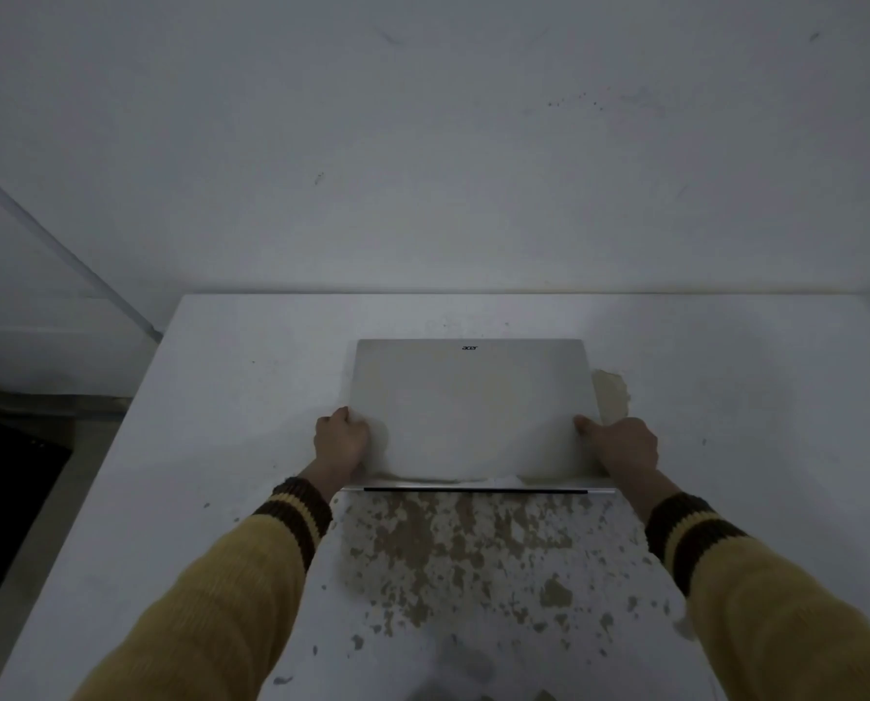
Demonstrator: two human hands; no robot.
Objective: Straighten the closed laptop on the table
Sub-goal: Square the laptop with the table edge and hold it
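Now mid-straighten: your left hand [340,440] and right hand [620,442] clasp laptop [470,412] sides, fingers curled shut. Looks square with worktop [230,397] edge; next, nudge gently, then release.

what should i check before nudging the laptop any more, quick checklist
1. Lid of the laptop shut: ok.
2. Left hand on the left edge: ok.
3. Right hand on the right edge: ok.
4. Far edge parallel to the back edge of the table: ok, looks square.
5. Free table around it to slide: ok.
6. Fingers under the base: cannot tell.
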